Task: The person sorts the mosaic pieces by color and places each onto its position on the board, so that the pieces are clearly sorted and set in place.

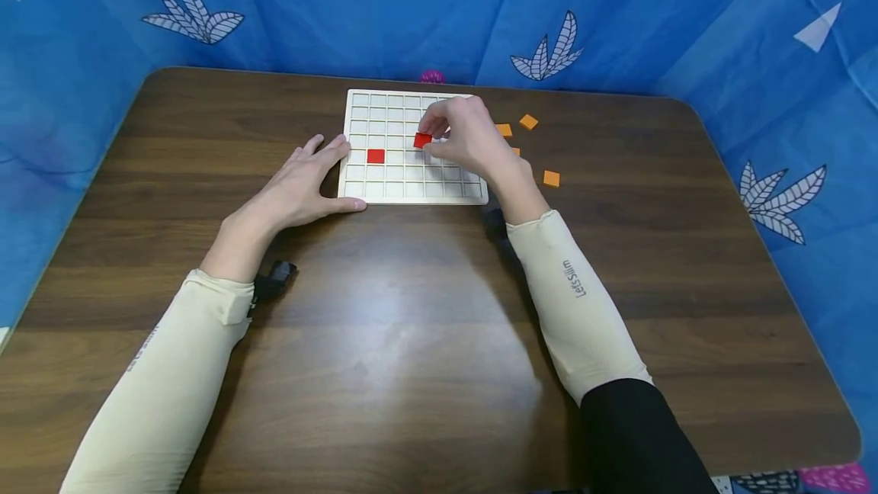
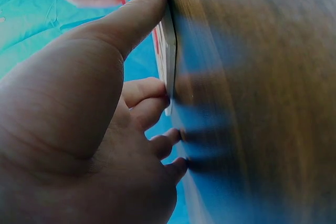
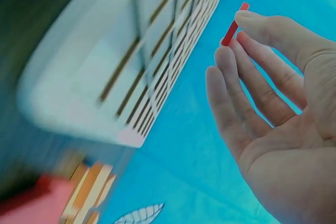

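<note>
A white gridded board [image 1: 377, 127] lies on the table, with one square red tile [image 1: 376, 156] seated in a cell at its left. My left hand [image 1: 295, 185] is spread at the board's front left corner, fingers touching the left edge and thumb on the front edge. Over the board's right half, my right hand [image 1: 473, 136] pinches a second red tile [image 1: 422, 140] between thumb and fingertips. In the right wrist view that thin red tile [image 3: 234, 24] is held raised apart from the board.
Several orange tiles [image 1: 552, 178] lie loose on the brown wooden table [image 1: 686, 250] to the right of the board, some partly hidden behind my right hand. A blue cloth [image 1: 411, 6] with leaf prints hangs behind the table's far edge.
</note>
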The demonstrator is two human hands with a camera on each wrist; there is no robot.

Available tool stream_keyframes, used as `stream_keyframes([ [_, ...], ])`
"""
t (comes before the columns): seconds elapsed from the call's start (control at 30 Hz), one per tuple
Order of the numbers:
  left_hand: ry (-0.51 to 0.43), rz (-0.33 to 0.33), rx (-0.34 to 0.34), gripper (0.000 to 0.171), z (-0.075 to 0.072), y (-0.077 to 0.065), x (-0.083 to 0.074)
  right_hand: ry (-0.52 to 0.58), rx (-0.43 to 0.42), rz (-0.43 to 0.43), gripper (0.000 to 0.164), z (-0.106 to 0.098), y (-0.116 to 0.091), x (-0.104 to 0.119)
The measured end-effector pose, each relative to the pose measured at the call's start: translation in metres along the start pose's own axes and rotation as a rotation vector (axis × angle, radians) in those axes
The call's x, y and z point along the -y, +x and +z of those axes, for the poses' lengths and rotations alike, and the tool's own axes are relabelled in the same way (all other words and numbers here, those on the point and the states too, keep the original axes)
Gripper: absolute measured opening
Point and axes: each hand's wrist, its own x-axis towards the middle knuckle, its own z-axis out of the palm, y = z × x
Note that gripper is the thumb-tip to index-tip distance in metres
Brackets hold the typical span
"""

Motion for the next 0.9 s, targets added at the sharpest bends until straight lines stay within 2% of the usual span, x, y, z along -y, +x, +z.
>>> stream_keyframes([
  [0.2,-0.012,-0.017,0.003,0.104,0.004,0.0,0.001,0.009,0.026,-0.012,0.022,0.014,0.011,0.013],
  [0.4,-0.016,-0.022,0.004,0.104,0.0,0.0,0.0,0.008,0.065,-0.007,0.017,0.026,0.016,0.014],
  [0.57,-0.018,-0.017,0.002,0.103,-0.001,0.001,-0.002,0.018,0.055,-0.016,0.015,0.028,0.015,0.013],
  [0.9,-0.013,-0.018,0.004,0.104,-0.001,0.0,-0.002,0.015,0.047,-0.02,0.021,0.032,0.013,0.017],
])
